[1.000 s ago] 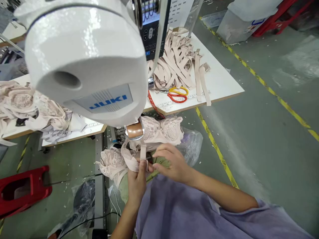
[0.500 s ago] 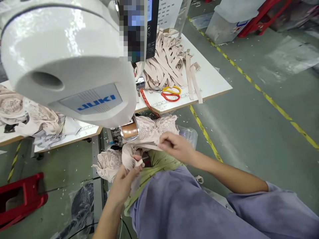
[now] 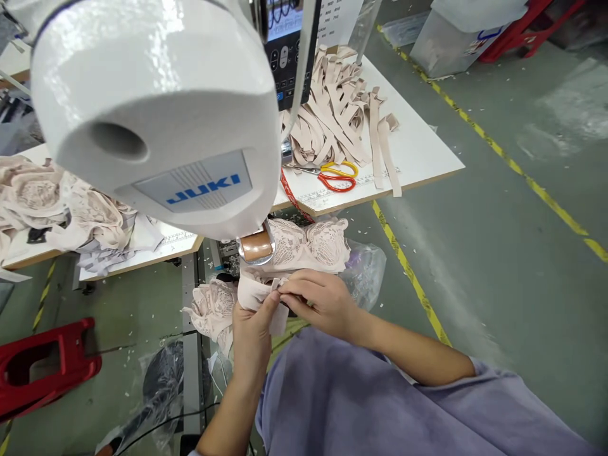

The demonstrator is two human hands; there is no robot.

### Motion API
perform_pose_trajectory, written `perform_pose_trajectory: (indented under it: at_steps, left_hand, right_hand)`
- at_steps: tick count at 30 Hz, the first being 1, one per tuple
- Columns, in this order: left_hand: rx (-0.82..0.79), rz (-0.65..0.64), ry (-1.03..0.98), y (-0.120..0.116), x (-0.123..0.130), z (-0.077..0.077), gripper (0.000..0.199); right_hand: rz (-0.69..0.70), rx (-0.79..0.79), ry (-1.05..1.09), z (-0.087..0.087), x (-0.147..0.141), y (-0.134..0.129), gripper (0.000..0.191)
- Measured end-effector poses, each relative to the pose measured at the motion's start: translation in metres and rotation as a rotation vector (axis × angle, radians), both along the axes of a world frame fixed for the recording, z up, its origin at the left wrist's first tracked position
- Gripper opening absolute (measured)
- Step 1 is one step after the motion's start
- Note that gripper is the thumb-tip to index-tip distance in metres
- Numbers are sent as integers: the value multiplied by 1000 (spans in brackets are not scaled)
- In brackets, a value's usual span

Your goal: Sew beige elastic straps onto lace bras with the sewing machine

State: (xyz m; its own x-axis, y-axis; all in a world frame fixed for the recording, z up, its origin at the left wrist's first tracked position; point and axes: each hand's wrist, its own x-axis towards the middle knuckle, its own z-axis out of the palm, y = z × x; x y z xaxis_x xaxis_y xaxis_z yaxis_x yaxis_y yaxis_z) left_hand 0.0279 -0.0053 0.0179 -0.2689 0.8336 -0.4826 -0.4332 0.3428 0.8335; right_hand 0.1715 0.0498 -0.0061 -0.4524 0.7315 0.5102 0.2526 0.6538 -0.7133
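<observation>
Beige lace bras [image 3: 304, 244] lie at the bed of a white JUKI sewing machine [image 3: 190, 126], under its head. My left hand [image 3: 254, 329] is closed on the beige fabric band [image 3: 251, 291] of the garment, thumb on top. Against its thumb tip, my right hand [image 3: 325, 304] pinches the edge of the same band. The fingertips of both hands nearly touch. Another lace cup [image 3: 213, 310] hangs to the left of my left hand.
Beige strips [image 3: 332, 114] and scissors with red and yellow handles [image 3: 338, 176] lie on the white table [image 3: 422, 152]. More lace pieces [image 3: 80, 202] are piled at left. A red stool [image 3: 61, 361] stands at lower left, a plastic bin [image 3: 451, 38] at upper right.
My right hand has moved left and down to meet my left hand at the band. The stretched piece between them is now gathered. The whole view has shifted slightly.
</observation>
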Motion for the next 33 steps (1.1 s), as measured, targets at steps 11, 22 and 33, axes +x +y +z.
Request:
perform_pose_trajectory:
  at_steps: [11, 22, 33]
  left_hand:
    - [41, -121, 550, -4, 2, -3, 28]
    - [142, -100, 593, -7, 1, -2, 19]
    - [56, -176, 406, -6, -1, -7, 24]
  right_hand:
    - [-4, -275, -60, -6, 3, 8, 9]
    - [194, -528, -140, 19, 11, 24, 5]
    - [459, -585, -252, 22, 22, 40, 11]
